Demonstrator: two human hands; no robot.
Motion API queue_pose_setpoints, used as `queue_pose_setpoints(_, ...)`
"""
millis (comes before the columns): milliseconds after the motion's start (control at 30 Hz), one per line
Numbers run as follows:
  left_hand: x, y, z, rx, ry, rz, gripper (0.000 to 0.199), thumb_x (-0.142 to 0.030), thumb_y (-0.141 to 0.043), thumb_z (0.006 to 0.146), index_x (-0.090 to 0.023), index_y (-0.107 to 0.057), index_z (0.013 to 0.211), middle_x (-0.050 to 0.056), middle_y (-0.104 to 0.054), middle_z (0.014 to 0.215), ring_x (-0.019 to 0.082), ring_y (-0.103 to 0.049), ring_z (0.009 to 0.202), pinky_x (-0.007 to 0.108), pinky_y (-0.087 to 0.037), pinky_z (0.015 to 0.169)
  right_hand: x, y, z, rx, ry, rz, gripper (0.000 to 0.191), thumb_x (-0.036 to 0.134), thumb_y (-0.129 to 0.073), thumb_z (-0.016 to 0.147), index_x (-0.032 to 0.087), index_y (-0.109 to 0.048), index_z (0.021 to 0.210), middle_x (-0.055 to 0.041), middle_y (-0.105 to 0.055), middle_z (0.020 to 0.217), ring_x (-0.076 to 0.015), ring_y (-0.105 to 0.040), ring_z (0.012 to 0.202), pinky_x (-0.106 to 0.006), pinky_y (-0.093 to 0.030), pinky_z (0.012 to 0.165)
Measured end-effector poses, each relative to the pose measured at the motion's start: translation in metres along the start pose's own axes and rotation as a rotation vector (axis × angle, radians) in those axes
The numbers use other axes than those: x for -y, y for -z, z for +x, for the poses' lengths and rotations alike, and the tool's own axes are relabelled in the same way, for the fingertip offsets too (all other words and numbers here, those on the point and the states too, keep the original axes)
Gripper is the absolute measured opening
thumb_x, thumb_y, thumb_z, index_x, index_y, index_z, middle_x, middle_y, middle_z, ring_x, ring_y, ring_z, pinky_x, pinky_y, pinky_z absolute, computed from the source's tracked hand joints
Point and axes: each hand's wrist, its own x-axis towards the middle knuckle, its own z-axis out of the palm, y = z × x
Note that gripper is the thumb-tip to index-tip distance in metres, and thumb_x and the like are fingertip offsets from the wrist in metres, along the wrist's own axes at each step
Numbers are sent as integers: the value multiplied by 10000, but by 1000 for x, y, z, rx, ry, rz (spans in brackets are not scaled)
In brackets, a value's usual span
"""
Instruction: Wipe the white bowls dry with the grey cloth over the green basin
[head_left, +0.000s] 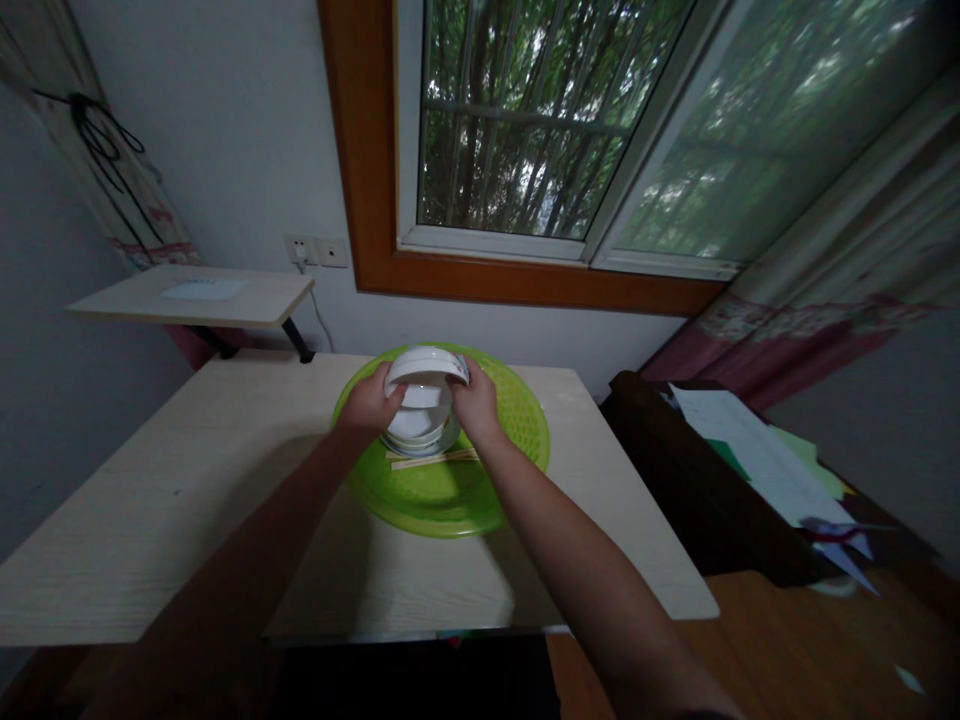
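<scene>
Both my hands grip a white bowl point(427, 362) by its sides, and it is tilted over more white dishes. My left hand point(369, 402) is closed on the bowl's left side, thumb at the rim. On the opposite side my right hand point(475, 398) is closed round the rim, where a small printed pattern shows. Below sits a stack of white bowls point(417, 425), partly hidden by the held bowl. Pale chopsticks point(431, 459) lie just in front of the stack. Everything rests on a round green plastic tray point(450, 505) with a dimpled surface.
The tray stands on a light wooden table point(187, 480). A raised shelf point(195, 290) on black legs is at the back left. Behind are a wall socket point(315, 250) and a window point(555, 130). Papers point(757, 450) lie on a dark piece of furniture at the right.
</scene>
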Motion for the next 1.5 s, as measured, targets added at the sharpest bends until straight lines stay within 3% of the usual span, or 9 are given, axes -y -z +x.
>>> queue_pose_setpoints(133, 4, 3, -1, -31, -64, -58, 434, -246, -484, 874, -158, -590, 1285, 146, -729, 1158, 303, -692, 1093, 425, -545, 977, 0, 0, -2, 11, 142, -89, 402, 84, -515, 775, 217, -732, 1086, -42, -774, 1036, -237, -691, 980, -363, -535, 920)
queue_pose_setpoints(367, 3, -1, -4, -4, -117, 92, 584, -112, -468, 772, -152, -550, 1349, 152, -650, 1335, 297, -615, 1266, 428, -479, 1118, 1, 5, -4, 41, 276, -238, 498, -3, -484, 720, 199, -722, 1108, -73, -756, 1148, -236, -669, 1085, -363, -503, 1004)
queue_pose_setpoints(667, 1, -1, -6, -17, -139, 161, 515, -129, -475, 838, -142, -549, 1347, 162, -638, 1354, 293, -597, 1298, 419, -463, 1129, -1, 2, -4, 2, 263, -192, 458, 27, -478, 777, 202, -723, 1123, -71, -752, 1159, -233, -665, 1089, -359, -502, 995)
queue_pose_setpoints(900, -1, -2, 0, 10, -102, 174, 389, -255, -529, 891, -136, -585, 1258, 169, -709, 1188, 305, -675, 1138, 418, -519, 1023, -11, -1, 2, -59, 79, 35, 382, 111, -503, 816, 216, -732, 1102, -37, -769, 1043, -218, -686, 972, -333, -526, 898)
queue_pose_setpoints(1100, -3, -3, 0, 38, -36, 159, 423, -334, -550, 909, -135, -578, 1281, 175, -733, 1118, 326, -707, 1051, 428, -546, 946, -12, -1, 3, -38, 35, 75, 324, 124, -535, 799, 206, -738, 1037, -37, -768, 1010, -220, -683, 941, -328, -526, 868)
queue_pose_setpoints(1200, -1, -1, 0, 35, -47, 97, 442, -245, -530, 876, -151, -562, 1307, 155, -732, 1138, 312, -699, 1077, 416, -547, 955, -11, -1, 3, -17, 59, 15, 338, 102, -531, 789, 200, -738, 1038, -45, -770, 997, -225, -687, 923, -329, -530, 849)
queue_pose_setpoints(1333, 2, 3, -1, 13, -95, 32, 516, -149, -504, 815, -148, -544, 1329, 150, -715, 1187, 295, -682, 1113, 414, -536, 995, -8, 1, 1, 17, 195, -80, 397, 55, -507, 777, 201, -734, 1068, -56, -770, 1070, -229, -689, 1008, -340, -520, 914)
queue_pose_setpoints(1500, -2, 4, -4, 19, -83, 95, 594, -67, -493, 772, -157, -544, 1358, 154, -685, 1275, 292, -654, 1195, 426, -503, 1074, -3, 3, -3, 41, 262, -233, 456, 9, -498, 748, 201, -727, 1092, -75, -760, 1122, -235, -675, 1062, -354, -507, 971)
